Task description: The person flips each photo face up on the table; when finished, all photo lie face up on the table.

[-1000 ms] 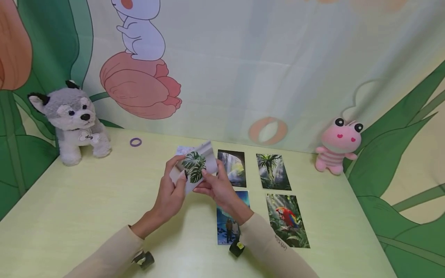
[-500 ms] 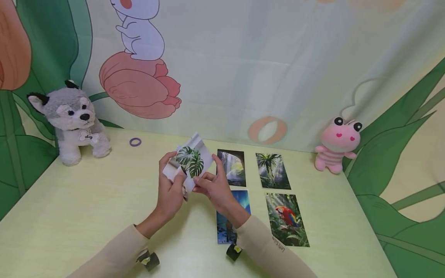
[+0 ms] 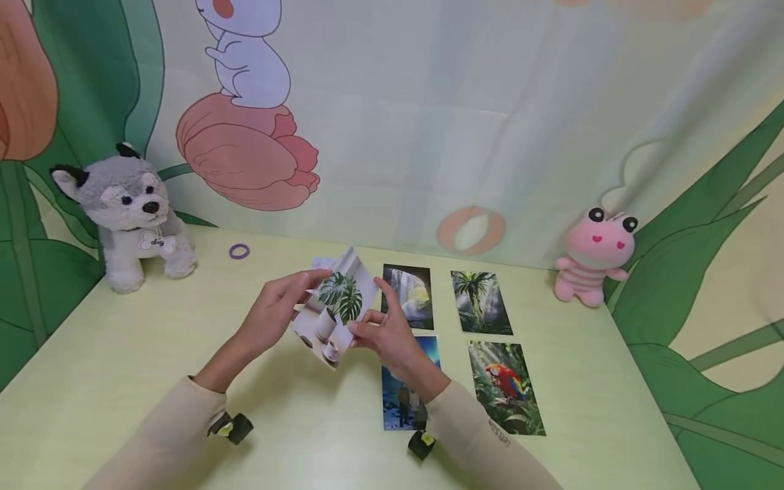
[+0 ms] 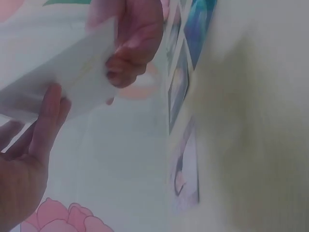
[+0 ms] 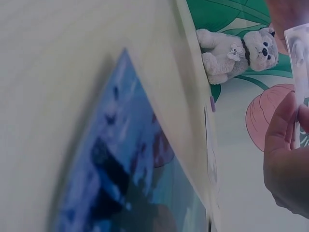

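A small stack of photo cards [image 3: 343, 289] is held above the table; the top one shows a potted monstera plant and a cup. My right hand [image 3: 395, 333] pinches the stack by its right side, the thumb on the picture face. My left hand [image 3: 269, 316] reaches to the upper left edge with its fingers fairly straight. In the left wrist view, fingers [image 4: 48, 113] of that hand lie against the pale back of the cards [image 4: 82, 79]. Some card edges stick out unevenly at the left. Where the left thumb lies is partly hidden.
Four photo cards lie on the table: a waterfall [image 3: 409, 296], a hanging plant [image 3: 482, 303], a parrot [image 3: 507, 388] and a blue night scene [image 3: 398, 401]. Another card [image 3: 321, 263] lies behind the stack. A plush dog [image 3: 143, 214], purple ring [image 3: 239, 251] and pink plush [image 3: 597, 258] stand farther back.
My left hand has let its thumb off the picture face and shifted out to the left. The stack has lowered and turned a little more upright, uncovering the cup. The right hand keeps its pinch.
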Demonstrator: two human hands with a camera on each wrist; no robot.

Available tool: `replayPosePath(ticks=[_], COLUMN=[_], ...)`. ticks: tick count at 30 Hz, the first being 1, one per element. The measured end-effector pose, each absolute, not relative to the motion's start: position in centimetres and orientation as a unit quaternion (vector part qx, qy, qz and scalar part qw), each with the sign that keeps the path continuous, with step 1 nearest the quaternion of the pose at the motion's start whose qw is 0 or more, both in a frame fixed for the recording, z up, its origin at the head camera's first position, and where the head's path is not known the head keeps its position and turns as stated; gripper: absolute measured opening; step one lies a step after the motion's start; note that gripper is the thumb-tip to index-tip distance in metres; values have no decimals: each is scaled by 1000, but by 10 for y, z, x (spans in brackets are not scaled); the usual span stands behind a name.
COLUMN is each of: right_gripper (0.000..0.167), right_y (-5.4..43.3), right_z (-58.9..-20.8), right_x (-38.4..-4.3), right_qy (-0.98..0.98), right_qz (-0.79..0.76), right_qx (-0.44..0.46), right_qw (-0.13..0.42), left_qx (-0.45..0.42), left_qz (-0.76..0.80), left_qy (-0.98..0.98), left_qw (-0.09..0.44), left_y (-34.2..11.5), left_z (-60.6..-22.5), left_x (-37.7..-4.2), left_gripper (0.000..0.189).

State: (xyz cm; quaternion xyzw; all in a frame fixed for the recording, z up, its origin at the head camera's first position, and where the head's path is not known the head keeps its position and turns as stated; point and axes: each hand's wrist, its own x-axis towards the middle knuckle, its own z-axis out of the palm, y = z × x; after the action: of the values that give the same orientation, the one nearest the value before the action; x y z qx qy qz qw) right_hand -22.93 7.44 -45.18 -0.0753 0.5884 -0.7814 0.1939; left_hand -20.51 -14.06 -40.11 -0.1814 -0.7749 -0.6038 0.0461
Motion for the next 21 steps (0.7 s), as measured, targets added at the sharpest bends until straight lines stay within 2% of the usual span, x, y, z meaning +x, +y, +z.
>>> replayPosePath(ticks=[3, 8, 21], right_gripper=[91, 93, 96], right_y=[75, 75, 75], right_z=[-452, -451, -453], right_x=[-230, -230, -229], right_qy=[604, 624, 656], right_qz=[-768, -749, -732], right_qx=[-86, -106, -129], right_qw=[198, 196, 127], left_qx=[-189, -187, -163], left_qz=[-571, -554, -568], left_qy=[-798, -811, -804], left_qw=[18, -5, 65], left_y=[-145, -146, -146], left_z=[-398, -398, -408], left_x=[-208, -210, -208], left_gripper=[41, 49, 53])
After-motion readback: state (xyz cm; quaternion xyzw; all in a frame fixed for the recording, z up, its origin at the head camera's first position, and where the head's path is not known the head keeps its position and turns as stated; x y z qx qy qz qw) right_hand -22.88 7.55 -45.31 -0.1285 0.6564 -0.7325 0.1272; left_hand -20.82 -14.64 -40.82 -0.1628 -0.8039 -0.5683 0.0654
